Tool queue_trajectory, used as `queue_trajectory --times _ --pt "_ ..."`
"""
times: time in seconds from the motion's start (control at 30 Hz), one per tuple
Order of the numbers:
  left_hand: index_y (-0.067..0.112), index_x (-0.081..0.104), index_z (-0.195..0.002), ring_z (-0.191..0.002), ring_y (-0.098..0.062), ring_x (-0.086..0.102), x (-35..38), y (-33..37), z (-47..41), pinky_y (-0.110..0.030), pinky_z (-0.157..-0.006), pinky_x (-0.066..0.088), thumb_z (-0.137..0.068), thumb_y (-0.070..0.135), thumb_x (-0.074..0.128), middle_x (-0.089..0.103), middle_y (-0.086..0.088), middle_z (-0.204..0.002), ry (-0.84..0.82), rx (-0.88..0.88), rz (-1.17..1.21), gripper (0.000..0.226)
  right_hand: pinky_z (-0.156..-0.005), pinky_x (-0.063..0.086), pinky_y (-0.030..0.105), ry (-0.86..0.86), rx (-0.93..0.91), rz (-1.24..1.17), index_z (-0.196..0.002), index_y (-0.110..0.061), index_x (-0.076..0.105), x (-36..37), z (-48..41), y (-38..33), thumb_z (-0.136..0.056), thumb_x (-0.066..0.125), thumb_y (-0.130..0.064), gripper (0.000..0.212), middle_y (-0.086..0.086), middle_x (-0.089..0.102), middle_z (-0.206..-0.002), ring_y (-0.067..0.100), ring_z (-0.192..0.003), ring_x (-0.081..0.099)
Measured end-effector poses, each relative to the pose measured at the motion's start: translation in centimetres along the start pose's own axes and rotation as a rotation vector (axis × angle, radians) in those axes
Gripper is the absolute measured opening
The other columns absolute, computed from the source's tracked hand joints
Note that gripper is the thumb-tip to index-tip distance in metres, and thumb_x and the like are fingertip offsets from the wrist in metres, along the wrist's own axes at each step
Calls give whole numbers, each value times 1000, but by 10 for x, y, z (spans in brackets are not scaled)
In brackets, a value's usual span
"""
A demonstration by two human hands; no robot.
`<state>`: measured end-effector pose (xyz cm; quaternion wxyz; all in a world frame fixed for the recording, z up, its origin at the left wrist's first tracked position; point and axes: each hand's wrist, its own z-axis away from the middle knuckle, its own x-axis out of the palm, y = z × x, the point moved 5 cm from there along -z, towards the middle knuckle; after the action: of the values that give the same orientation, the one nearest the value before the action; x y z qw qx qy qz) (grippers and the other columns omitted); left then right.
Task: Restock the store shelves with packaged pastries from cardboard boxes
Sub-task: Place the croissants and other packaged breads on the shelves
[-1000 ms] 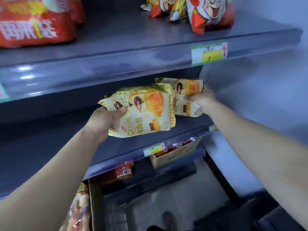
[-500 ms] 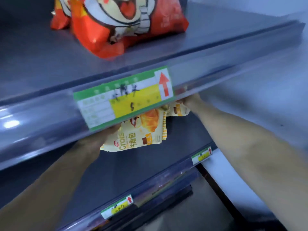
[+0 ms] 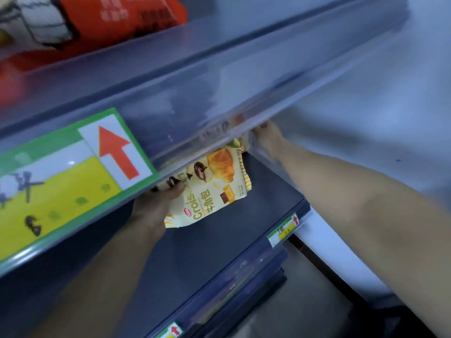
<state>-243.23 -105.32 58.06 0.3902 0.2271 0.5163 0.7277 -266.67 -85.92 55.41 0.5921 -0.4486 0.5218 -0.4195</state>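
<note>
A yellow croissant packet (image 3: pixel 214 186) with a croissant picture sits over the dark middle shelf (image 3: pixel 256 215), partly hidden under the upper shelf's front rail. My left hand (image 3: pixel 153 208) grips its left edge, thumb on the front. My right hand (image 3: pixel 268 140) reaches further back and right under the rail; a sliver of a second yellow packet (image 3: pixel 240 143) shows beside its fingers, which are mostly hidden, so its hold is unclear.
The upper shelf's clear front rail (image 3: pixel 219 98) with a green and yellow price label (image 3: pixel 66 179) crosses the view close to my head. Red snack bags (image 3: pixel 102 18) lie on the upper shelf. A pale wall (image 3: pixel 390 106) closes the right side. Lower shelf edges carry small labels (image 3: pixel 285 230).
The camera has dropped closer to the upper shelf rail. Both hands have pushed the packets deeper onto the middle shelf, and the right hand's packet has almost vanished under the rail.
</note>
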Motion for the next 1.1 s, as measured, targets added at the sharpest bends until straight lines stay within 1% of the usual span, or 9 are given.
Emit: queue_trajectory --times 0.23,0.3,0.43,0.53,0.67,0.77,0.93,1.03,1.1 --pt "12 58 -113 -87 -23 64 55 -7 -39 -40 -80 53 -82 6 70 65 -6 -108 -23 -29 56 34 -52 35 12 198 88 -14 -90 -2 63 -30 24 22 -98 46 -25 29 5 53 -80 15 -81 46" --pt "11 56 -119 -82 -20 63 61 -11 -44 -37 -80 50 -87 2 63 63 -6 -110 -105 -52 54 34 -59 35 22 212 82 29 -78 0 59 -31 31 28 -98 47 -25 34 5 53 -74 18 -77 45" --pt "9 48 -131 -106 -16 54 36 -13 -34 -27 -88 40 -88 8 63 56 -2 -125 -130 -31 -42 45 -85 42 30 276 51 56 -104 1 63 -26 54 31 -96 46 -24 31 17 66 -109 23 -95 57" --pt "10 42 -138 -120 -18 49 -5 -15 -6 -25 -91 38 -89 13 63 51 -6 -134 -85 -13 -109 54 -91 44 35 378 32 90 -108 -2 63 -20 86 21 -95 46 -22 29 16 66 -110 30 -106 59" --pt "7 53 -125 -83 -15 53 -78 -28 52 -13 -65 42 -90 9 60 60 -3 -97 -30 41 -170 36 -89 42 36 463 -95 200 -112 2 61 7 151 -6 -94 46 -15 29 20 62 -113 34 -108 55" --pt "8 56 -119 -58 -8 45 -159 -47 99 -7 -41 33 -89 8 61 57 2 -79 87 68 -215 30 -97 42 42 337 -183 168 -119 -1 59 58 211 -30 -93 47 -13 30 19 59 -118 35 -112 52" --pt "7 61 -104 -59 -4 52 -319 -106 199 -10 -52 37 -87 -5 58 61 2 -68 325 -28 -158 21 -90 45 37 -51 -306 89 -114 -4 59 174 375 -47 -92 49 -9 24 15 61 -108 28 -98 57" --pt "11 60 -92 -82 -18 52 -400 -157 262 -21 -59 37 -89 -1 55 57 -8 -88 469 -168 -153 13 -95 44 32 -414 -285 163 -115 -9 59 237 485 -29 -94 50 -13 23 6 60 -111 16 -98 55" --pt "10 56 -85 -72 -22 51 -445 -201 303 -26 -64 41 -91 7 56 54 -9 -80 513 -342 -130 7 -94 46 32 -665 -305 268 -111 -11 62 274 553 -10 -94 51 -13 21 6 64 -110 18 -100 58"
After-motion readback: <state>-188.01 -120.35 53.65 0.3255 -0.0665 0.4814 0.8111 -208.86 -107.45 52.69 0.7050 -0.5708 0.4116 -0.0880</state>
